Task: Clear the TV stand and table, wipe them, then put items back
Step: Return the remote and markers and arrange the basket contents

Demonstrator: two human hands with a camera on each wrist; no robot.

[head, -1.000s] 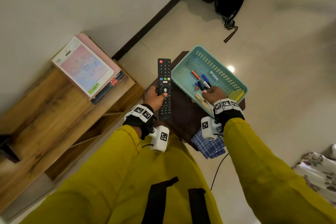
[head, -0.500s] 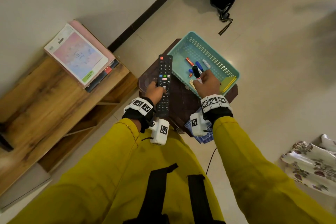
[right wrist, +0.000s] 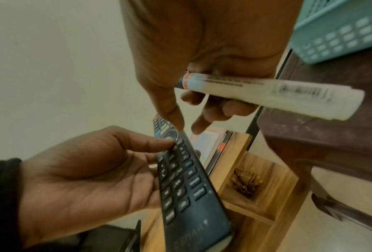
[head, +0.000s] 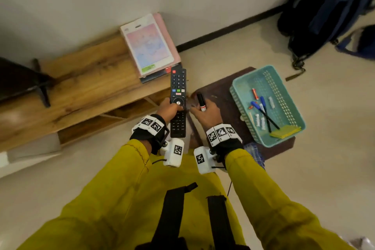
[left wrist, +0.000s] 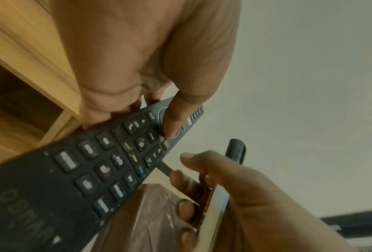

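My left hand (head: 169, 110) grips a black TV remote (head: 178, 95), thumb on its round pad (left wrist: 170, 122), held in the air off the right end of the wooden TV stand (head: 85, 87). My right hand (head: 205, 112) holds a white marker with a black cap (head: 201, 101) right beside the remote, over the left edge of the dark brown table (head: 225, 95). In the right wrist view the marker (right wrist: 266, 95) lies across my curled fingers, with the remote (right wrist: 185, 179) just below. The two hands almost touch.
A teal basket (head: 239, 95) with pens, batteries and yellow sticky notes sits on the table's right part. A stack of books (head: 149, 44) lies on the stand's right end. A TV foot (head: 40, 85) stands at left. Dark backpacks (head: 328, 10) lean by the wall. A blue checked cloth (head: 253, 152) hangs off the table.
My right hand has lifted the marker out of the basket and carried it left to the remote. The view has swung towards the TV stand, and the remote is now off the table.
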